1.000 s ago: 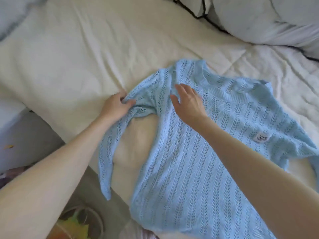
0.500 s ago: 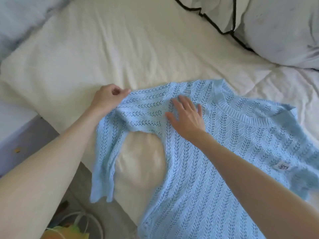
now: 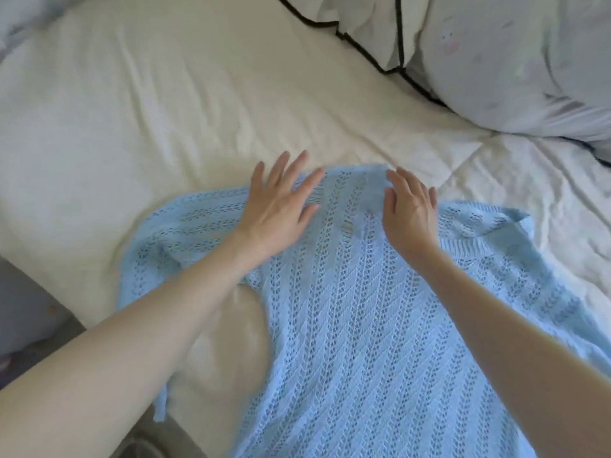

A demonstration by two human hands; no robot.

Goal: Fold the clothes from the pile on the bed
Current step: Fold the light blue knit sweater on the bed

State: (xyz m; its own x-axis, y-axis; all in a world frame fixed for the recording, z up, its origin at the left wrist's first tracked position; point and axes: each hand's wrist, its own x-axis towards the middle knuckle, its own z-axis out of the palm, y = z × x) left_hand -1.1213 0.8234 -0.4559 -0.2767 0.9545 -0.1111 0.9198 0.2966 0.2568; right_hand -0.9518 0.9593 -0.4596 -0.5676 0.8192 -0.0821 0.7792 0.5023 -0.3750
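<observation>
A light blue open-knit sweater [image 3: 347, 325] lies spread on the cream bedcover [image 3: 165, 110], its neckline toward the right. Its left sleeve hangs down over the bed's near edge under my left forearm. My left hand [image 3: 277, 209] rests flat on the sweater's shoulder area with fingers spread, holding nothing. My right hand [image 3: 410, 213] lies palm down on the knit just beside it, near the collar, fingers together and loosely extended. The sweater's lower part runs out of the frame at the bottom.
A pale pillow [image 3: 512, 67] and a white cover with black piping [image 3: 370, 38] lie at the back right. The bed's near edge drops to a grey floor [image 3: 29, 312] at the lower left.
My left hand has let go of the sleeve fold and moved right onto the shoulder, now flat and spread. My right hand has shifted right toward the collar. The view has moved closer.
</observation>
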